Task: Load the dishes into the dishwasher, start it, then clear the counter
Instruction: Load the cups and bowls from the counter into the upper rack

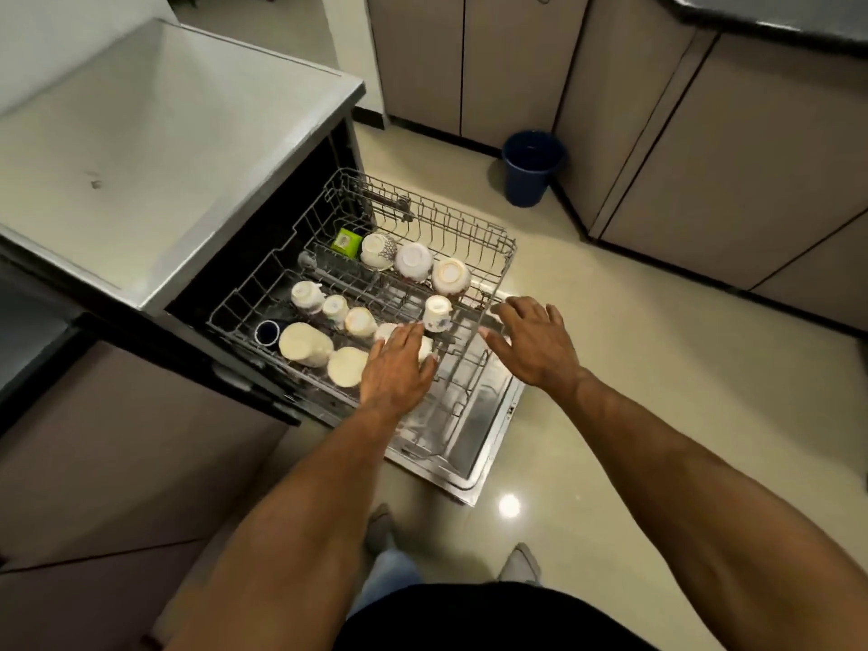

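The dishwasher's wire rack (505,246) is pulled out over the lowered door (484,425). It holds several upturned white cups and bowls: three bowls (413,260) in the far row, small cups (336,310) in the middle, larger pale bowls (305,343) near the front. A dark blue cup (267,332) lies at the left. My left hand (397,368) lies flat, fingers straight, over a white cup at the rack's front. My right hand (533,340) hovers with spread fingers at the rack's right front rim, beside a small patterned cup (437,312).
A grey steel counter (155,148) tops the dishwasher on the left. A blue bucket (530,166) stands on the tiled floor by beige cabinets (728,157). A green object (346,240) sits at the rack's back. My feet are on the floor below the door.
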Demonstrator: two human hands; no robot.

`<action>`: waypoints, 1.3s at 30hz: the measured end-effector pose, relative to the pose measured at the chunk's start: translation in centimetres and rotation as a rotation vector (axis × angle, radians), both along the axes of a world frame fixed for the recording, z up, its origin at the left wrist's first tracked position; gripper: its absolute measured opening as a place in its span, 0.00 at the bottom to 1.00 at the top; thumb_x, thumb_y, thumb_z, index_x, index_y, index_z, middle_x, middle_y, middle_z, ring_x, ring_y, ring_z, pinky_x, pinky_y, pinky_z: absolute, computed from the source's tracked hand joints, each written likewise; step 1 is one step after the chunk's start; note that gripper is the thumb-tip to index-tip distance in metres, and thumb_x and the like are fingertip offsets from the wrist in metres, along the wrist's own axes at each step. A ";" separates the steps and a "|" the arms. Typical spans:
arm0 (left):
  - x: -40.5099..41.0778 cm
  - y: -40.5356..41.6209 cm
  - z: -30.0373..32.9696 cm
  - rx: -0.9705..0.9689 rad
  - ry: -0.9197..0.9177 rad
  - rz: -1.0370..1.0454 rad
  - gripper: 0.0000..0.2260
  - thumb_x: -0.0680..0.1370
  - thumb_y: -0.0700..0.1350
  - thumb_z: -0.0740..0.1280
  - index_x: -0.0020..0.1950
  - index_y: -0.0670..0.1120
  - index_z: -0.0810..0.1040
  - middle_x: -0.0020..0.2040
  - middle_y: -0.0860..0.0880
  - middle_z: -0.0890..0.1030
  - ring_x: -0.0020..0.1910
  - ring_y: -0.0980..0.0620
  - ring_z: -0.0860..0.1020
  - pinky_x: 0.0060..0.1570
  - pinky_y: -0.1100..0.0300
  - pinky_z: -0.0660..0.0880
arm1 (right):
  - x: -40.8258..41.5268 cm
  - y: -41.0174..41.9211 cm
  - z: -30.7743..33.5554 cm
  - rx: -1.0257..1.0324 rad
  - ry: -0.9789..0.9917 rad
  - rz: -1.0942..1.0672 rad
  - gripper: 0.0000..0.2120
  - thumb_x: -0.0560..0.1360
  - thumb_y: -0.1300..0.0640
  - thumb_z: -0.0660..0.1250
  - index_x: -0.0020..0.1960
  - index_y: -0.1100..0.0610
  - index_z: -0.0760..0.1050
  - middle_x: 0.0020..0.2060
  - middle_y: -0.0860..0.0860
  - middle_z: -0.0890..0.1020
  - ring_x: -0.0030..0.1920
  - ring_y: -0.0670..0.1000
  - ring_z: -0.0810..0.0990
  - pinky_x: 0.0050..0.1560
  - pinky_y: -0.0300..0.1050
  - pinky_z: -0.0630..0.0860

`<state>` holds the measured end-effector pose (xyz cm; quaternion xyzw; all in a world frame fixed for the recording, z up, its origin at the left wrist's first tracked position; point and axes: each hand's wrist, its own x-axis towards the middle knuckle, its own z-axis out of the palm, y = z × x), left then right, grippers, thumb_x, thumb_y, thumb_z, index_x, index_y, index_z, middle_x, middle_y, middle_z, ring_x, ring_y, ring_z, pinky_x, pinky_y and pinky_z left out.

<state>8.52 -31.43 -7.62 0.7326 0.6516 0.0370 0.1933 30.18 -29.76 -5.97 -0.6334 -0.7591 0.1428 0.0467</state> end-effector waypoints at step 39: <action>20.9 9.9 -4.4 -0.134 -0.130 0.752 0.25 0.82 0.52 0.58 0.76 0.44 0.61 0.75 0.45 0.66 0.72 0.45 0.65 0.70 0.51 0.63 | 15.6 22.4 -6.0 -0.350 0.167 0.300 0.22 0.82 0.42 0.54 0.71 0.52 0.67 0.69 0.55 0.71 0.67 0.58 0.71 0.67 0.54 0.65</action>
